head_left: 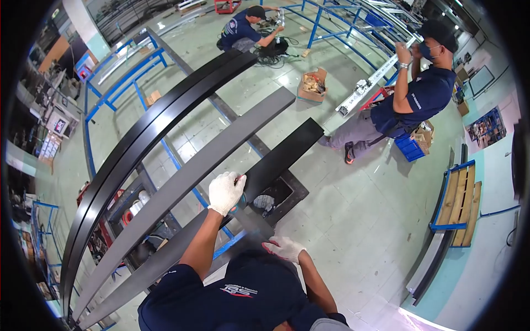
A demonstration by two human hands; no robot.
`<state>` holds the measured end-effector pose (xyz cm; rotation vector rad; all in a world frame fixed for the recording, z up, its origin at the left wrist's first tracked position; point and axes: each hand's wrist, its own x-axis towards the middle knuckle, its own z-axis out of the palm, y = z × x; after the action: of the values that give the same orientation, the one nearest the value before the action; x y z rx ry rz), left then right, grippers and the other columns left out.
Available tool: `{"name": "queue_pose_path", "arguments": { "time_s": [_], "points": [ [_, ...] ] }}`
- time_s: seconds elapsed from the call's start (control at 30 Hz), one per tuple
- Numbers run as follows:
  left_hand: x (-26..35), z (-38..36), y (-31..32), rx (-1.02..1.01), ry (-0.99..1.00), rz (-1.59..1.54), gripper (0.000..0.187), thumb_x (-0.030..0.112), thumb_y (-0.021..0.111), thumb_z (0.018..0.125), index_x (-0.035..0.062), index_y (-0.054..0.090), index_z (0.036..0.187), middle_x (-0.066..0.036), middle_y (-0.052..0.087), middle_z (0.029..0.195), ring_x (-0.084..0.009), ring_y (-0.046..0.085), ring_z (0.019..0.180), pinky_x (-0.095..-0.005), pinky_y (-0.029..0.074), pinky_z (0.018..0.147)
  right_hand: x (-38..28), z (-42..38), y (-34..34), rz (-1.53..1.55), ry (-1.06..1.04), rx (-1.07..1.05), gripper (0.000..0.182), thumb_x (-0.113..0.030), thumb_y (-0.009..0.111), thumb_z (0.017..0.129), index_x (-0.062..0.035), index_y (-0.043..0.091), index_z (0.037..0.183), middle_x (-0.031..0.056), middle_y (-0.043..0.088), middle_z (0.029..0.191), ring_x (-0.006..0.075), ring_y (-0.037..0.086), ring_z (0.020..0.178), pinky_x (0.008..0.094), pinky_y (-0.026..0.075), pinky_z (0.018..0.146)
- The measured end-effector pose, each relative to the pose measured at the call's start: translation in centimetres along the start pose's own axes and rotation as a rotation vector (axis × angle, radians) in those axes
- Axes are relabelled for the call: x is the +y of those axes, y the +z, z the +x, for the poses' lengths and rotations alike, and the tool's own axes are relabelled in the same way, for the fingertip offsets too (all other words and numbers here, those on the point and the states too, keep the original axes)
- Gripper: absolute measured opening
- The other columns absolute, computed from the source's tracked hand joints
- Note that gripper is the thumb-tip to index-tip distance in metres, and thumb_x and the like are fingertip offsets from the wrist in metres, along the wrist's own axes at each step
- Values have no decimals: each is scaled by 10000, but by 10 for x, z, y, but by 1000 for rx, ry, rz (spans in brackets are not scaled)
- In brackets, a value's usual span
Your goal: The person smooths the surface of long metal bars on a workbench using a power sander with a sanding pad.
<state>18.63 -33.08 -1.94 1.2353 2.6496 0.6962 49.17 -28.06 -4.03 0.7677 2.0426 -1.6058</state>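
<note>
My left hand, in a white knitted glove, is curled at the edge of a dark metal profile. A bit of teal shows below its fingers; what it belongs to is hidden. My right hand, gloved too, is closed close to my body, beside a short, blurred dark piece. Its fingertips are partly hidden, so what they grip cannot be made out. To the left runs a long grey profile, and past that lie glossy black profiles.
Blue metal racks support the profiles. A co-worker stands at right with a long silver profile; another person crouches at the back near black cables. A cardboard box and a blue crate stand on the floor.
</note>
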Motion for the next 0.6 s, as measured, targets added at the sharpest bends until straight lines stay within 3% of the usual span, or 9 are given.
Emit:
{"name": "queue_pose_path", "arguments": {
  "time_s": [0.07, 0.27, 0.37, 0.47, 0.6],
  "points": [
    [12, 17, 4, 3, 12, -13, 320, 396, 734, 1039, 103, 859, 1007, -156, 805, 963, -384, 785, 952, -505, 613, 851, 7, 4, -13, 37, -34, 16, 598, -567, 604, 1171, 14, 731, 1104, 200, 753, 949, 340, 750, 935, 447, 572, 863],
    [39, 56, 22, 19, 54, -21, 323, 401, 744, 1036, 102, 852, 982, -160, 791, 942, -386, 777, 938, -520, 603, 837, 22, 16, -31, 271, -2, 50, 523, -497, 608, 1194, -4, 750, 1093, 81, 751, 926, 169, 710, 873, 362, 566, 801],
    [54, 70, 32, 7, 69, -12, 326, 405, 745, 1037, 102, 850, 975, -163, 788, 936, -392, 774, 930, -526, 599, 831, 17, 19, -51, 282, 109, 34, 444, -392, 588, 1211, -1, 794, 1172, 69, 809, 1008, 150, 747, 917, 344, 602, 879],
    [77, 88, 40, -4, 82, -27, 328, 409, 746, 1037, 104, 851, 974, -165, 786, 933, -394, 773, 929, -528, 598, 830, 32, 27, -63, 321, 20, 134, 498, -496, 607, 1194, -30, 775, 1151, 46, 768, 929, 126, 693, 807, 336, 549, 711],
    [103, 112, 57, -16, 133, -35, 343, 425, 738, 1042, 108, 852, 980, -165, 783, 932, -392, 774, 926, -531, 599, 833, 30, 30, -91, 329, 44, 207, 486, -501, 618, 1184, -49, 794, 1155, 46, 764, 875, 129, 702, 779, 342, 551, 697]
  ]
}}
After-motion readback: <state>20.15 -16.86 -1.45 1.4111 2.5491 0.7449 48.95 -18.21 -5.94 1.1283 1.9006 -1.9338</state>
